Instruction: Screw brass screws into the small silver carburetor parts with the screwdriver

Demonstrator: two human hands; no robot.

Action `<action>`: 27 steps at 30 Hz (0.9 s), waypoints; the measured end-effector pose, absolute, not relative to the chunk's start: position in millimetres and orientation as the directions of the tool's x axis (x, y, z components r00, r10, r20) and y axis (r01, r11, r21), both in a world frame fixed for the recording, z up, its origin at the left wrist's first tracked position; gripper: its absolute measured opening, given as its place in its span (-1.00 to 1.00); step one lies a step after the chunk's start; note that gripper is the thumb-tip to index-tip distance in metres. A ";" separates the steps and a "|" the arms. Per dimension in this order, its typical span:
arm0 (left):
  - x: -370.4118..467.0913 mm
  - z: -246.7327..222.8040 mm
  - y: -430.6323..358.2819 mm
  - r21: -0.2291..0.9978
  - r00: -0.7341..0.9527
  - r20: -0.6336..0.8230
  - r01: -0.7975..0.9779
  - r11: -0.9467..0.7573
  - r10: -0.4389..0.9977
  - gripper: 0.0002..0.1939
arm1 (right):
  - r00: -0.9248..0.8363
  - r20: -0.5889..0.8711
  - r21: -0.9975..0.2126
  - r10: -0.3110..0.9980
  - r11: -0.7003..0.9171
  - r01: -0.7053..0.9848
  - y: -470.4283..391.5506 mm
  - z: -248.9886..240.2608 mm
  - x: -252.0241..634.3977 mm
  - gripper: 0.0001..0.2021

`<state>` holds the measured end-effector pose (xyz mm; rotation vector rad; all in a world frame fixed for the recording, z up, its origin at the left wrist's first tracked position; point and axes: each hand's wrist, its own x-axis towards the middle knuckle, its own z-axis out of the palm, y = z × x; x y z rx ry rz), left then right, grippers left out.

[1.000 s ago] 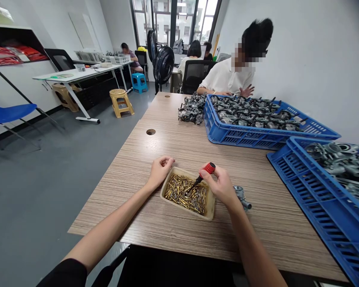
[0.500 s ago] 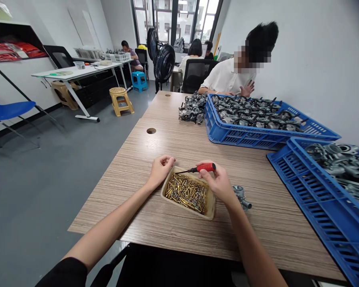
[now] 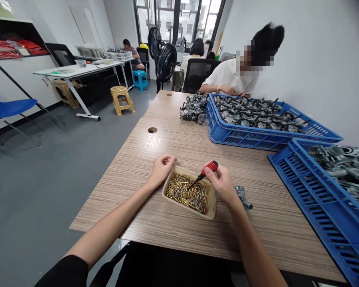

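Red screwdriver tips lower than before, right hand gripping it, below centre; left hand's grip, I can't tell.

screwdriver: red with black | tray: cream | pins: brassy gold (a few look grey) | tabletop: brown, streaked with fine darker lines | near crate and far crate: blue | metal part: silvery grey

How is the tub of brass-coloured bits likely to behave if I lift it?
The tub is probably heavy for its size, since it holds so many metal-looking bits. It looks like thin plastic, so it may flex a little. The bits lie loose and jumbled, so they would likely slide if it tips.
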<state>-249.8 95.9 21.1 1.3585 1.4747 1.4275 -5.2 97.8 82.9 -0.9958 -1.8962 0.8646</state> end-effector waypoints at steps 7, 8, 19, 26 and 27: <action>-250.2 20.1 96.3 0.962 -0.227 0.202 0.227 -0.150 0.953 -0.66 | -0.236 0.349 -0.907 0.907 0.390 0.157 99.3 77.5 -6.7 -0.62; -250.2 20.2 96.4 0.961 -0.226 0.206 0.230 -0.153 0.952 -0.66 | -0.248 0.346 -0.909 0.905 0.388 0.149 99.2 77.3 -7.5 -0.63; -249.7 21.9 96.3 0.956 -0.226 0.214 0.247 -0.157 0.950 -0.66 | -0.579 0.297 -0.853 0.759 0.484 0.197 85.7 87.4 -18.8 -0.69; -249.3 18.3 96.7 0.951 -0.208 0.223 0.262 -0.165 0.952 -0.67 | -0.488 0.411 -0.742 0.770 0.593 0.313 86.9 87.7 -13.0 -0.78; -249.2 17.4 96.9 0.952 -0.206 0.221 0.258 -0.164 0.953 -0.67 | -0.475 0.423 -0.727 0.772 0.602 0.331 87.4 88.0 -11.8 -0.78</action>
